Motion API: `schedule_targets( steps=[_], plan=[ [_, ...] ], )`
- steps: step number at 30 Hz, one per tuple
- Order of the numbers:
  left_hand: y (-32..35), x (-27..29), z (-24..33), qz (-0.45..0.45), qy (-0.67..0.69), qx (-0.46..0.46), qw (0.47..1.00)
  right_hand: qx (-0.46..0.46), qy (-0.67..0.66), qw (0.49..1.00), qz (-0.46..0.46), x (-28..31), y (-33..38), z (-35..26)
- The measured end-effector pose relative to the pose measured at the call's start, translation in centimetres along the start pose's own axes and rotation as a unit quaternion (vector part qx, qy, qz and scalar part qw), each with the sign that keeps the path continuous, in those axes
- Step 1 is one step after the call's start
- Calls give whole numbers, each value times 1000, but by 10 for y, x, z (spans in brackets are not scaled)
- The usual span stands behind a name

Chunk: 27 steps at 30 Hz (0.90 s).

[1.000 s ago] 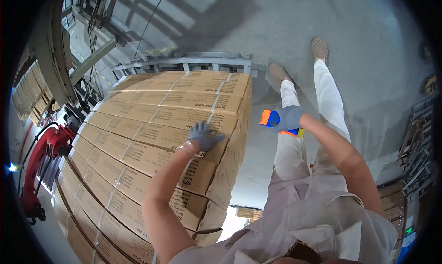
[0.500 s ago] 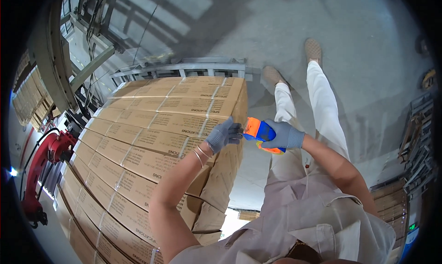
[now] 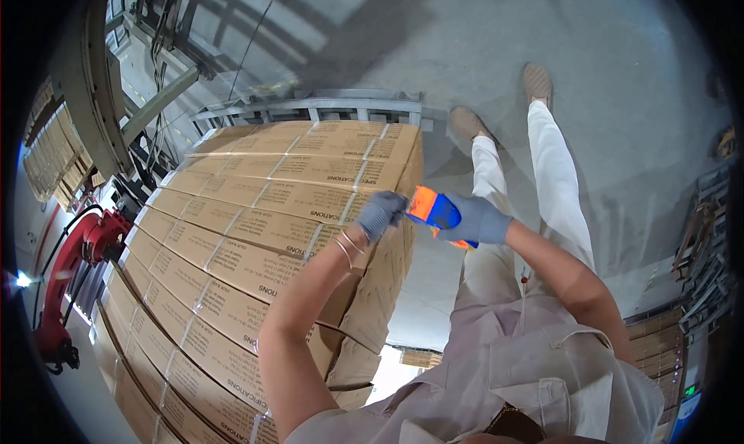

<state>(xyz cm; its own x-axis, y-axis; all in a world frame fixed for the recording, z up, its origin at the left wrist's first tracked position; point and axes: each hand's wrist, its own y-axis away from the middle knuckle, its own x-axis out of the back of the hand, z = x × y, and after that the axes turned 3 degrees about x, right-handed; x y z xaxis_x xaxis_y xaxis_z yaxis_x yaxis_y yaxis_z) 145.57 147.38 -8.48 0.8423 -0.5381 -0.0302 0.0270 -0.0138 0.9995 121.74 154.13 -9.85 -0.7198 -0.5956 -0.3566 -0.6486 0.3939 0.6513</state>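
My right hand (image 3: 479,219) wears a grey glove and grips an orange and blue hand tool (image 3: 431,208), held just off the near edge of a tall stack of cardboard boxes (image 3: 256,235). My left hand (image 3: 380,213), also gloved, has its fingers closed on the tool's orange front end, right beside the stack's top corner. Thin bracelets ring the left wrist. Both hands meet at the tool above the stack's right side face.
A red pallet jack (image 3: 74,273) stands to the left of the stack. A grey metal frame (image 3: 310,107) sits behind it. More stacked cartons (image 3: 50,153) are at far left. My white trousers and beige shoes (image 3: 535,84) stand on the concrete floor; shelving at right (image 3: 697,242).
My left hand lifted off the box top and moved right to the tool. My right hand brought the tool left toward the stack's corner until both hands met.
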Motion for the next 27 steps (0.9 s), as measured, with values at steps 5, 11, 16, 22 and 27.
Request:
schedule_targets(
  steps=[5, 11, 16, 22, 27],
  plan=[
    [-34, 113, -20, 226, -159, -7, 961, -1, 83, 996, -11, 0, -32, 22],
    [-54, 125, -50, 312, -472, -73, 822, -18, 98, 994, -39, -27, -69, 40],
    [-57, 127, -57, 307, -520, -32, 796, -7, 63, 997, -54, -36, -91, 53],
    [-57, 118, -56, 318, -546, 27, 775, 2, 22, 997, -80, -27, -104, 56],
    [-56, 117, -55, 299, -559, 47, 772, 0, 32, 996, -89, -29, -112, 57]
  ],
)
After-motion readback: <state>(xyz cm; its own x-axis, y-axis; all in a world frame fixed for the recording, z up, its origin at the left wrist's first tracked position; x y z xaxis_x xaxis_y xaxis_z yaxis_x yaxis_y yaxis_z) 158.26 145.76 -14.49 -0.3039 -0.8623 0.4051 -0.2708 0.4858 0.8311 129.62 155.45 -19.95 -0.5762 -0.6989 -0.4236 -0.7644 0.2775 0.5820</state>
